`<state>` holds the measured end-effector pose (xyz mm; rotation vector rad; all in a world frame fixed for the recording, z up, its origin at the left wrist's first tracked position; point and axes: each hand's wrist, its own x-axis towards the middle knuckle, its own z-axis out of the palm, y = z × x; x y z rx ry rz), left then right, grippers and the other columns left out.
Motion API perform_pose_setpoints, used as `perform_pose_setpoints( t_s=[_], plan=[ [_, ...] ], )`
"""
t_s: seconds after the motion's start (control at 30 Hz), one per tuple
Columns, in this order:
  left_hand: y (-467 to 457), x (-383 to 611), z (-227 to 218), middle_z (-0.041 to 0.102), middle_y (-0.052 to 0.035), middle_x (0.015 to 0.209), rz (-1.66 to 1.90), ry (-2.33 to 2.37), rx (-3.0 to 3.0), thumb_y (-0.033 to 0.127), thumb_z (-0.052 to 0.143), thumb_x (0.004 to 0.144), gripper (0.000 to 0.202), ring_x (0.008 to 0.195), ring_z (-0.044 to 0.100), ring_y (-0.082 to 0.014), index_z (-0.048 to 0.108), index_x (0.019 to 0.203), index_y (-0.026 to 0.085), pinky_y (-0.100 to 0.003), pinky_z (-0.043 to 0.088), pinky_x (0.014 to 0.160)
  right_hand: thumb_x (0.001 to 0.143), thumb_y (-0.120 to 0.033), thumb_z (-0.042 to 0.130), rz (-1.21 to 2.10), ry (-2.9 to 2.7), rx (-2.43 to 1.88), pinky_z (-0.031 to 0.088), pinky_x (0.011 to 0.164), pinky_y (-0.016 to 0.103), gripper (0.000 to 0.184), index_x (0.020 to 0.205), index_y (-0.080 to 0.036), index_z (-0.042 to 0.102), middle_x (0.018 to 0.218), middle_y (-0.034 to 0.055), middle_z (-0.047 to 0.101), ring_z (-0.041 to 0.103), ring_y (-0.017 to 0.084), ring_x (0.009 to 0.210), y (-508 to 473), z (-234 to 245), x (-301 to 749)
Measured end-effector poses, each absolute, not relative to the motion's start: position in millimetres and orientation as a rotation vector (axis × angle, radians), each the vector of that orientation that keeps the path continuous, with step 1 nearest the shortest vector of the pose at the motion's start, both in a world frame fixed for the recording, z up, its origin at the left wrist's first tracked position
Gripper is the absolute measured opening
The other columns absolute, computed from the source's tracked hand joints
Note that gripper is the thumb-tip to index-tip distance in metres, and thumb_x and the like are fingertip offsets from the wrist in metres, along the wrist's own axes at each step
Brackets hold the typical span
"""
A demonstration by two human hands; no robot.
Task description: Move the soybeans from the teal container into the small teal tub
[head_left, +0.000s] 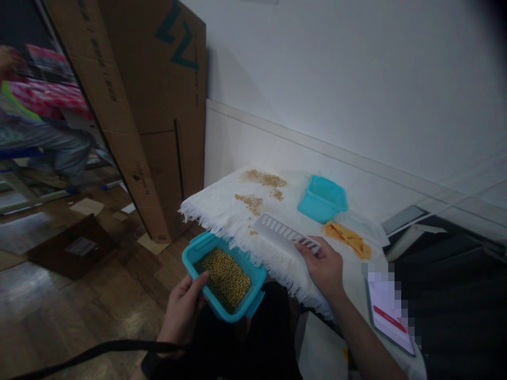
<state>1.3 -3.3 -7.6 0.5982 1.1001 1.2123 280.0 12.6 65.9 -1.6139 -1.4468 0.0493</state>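
My left hand (184, 303) grips the near-left rim of a teal plastic container (193, 255), thumb over the edge. Inside lie yellowish soybeans (227, 274), with smaller dark green grains along the sides. The container is held just below the fringed edge of a white cloth (216, 198) on a table. In my right hand (325, 266) is a long white slotted plastic tray (285, 232), held by its right end, its far end at the cloth. Just beyond it, loose tan beans (249, 203) are scattered, and a larger patch (263, 178) lies farther back.
At the table's back right stands another teal container (322, 199), beside a crumpled orange cloth (348, 240) and a clear plastic lid (364, 227). A tablet-like screen (390, 311) lies at the right edge. A tall cardboard box (158, 105) stands left; a seated person (43, 137) is beyond.
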Motion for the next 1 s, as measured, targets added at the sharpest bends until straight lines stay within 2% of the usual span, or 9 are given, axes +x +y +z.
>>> perform_pose_setpoints(
  t_s=[0.27,0.43,0.53,0.73,1.0],
  plan=[
    [-2.4,2.6,-6.1,0.046,0.0076,0.049,1.223,1.109,0.595,0.036,0.067,0.071,0.02,0.042,0.033,-0.0046,0.06,0.068,0.018,-0.016,0.026,0.039,0.079,-0.038,0.06,-0.012,-1.584,-1.586,0.047,0.051,0.021,0.022,0.084,-0.019,0.066,0.069,0.0012,0.07,0.063,0.014,0.057,1.9,69.6,272.1],
    [-3.5,1.4,-11.7,0.044,0.0074,0.047,1.23,1.116,0.604,0.037,0.066,0.072,0.023,0.042,0.033,-0.0051,0.058,0.063,0.017,-0.016,0.026,0.04,0.08,-0.036,0.059,0.0,-1.666,-1.531,0.048,0.054,0.021,0.017,0.082,-0.021,0.067,0.071,0.0002,0.071,0.065,0.014,0.059,-9.8,73.0,262.0],
    [-3.5,0.3,-9.0,0.047,0.0068,0.049,1.227,1.102,0.591,0.036,0.067,0.071,0.021,0.043,0.036,-0.0059,0.061,0.068,0.017,-0.017,0.029,0.041,0.079,-0.037,0.06,0.022,-1.653,-1.506,0.049,0.056,0.021,0.017,0.08,-0.021,0.067,0.072,0.0004,0.071,0.065,0.014,0.06,-8.6,75.3,257.9],
    [-2.5,1.1,2.7,0.045,0.008,0.044,1.232,1.115,0.586,0.035,0.068,0.07,0.023,0.039,0.033,-0.0052,0.057,0.063,0.017,-0.017,0.026,0.038,0.078,-0.043,0.059,-0.073,-1.391,-1.582,0.043,0.05,0.022,0.028,0.086,-0.017,0.066,0.063,0.0007,0.067,0.057,0.013,0.052,32.8,73.4,267.2],
    [-1.6,-1.2,-3.8,0.044,0.0079,0.045,1.223,1.118,0.603,0.036,0.067,0.071,0.023,0.04,0.032,-0.0051,0.057,0.063,0.017,-0.017,0.026,0.039,0.079,-0.045,0.055,-0.092,-1.473,-1.627,0.037,0.047,0.021,0.03,0.084,-0.017,0.065,0.058,-0.0018,0.061,0.05,0.011,0.047,58.8,68.9,273.3]
  ],
)
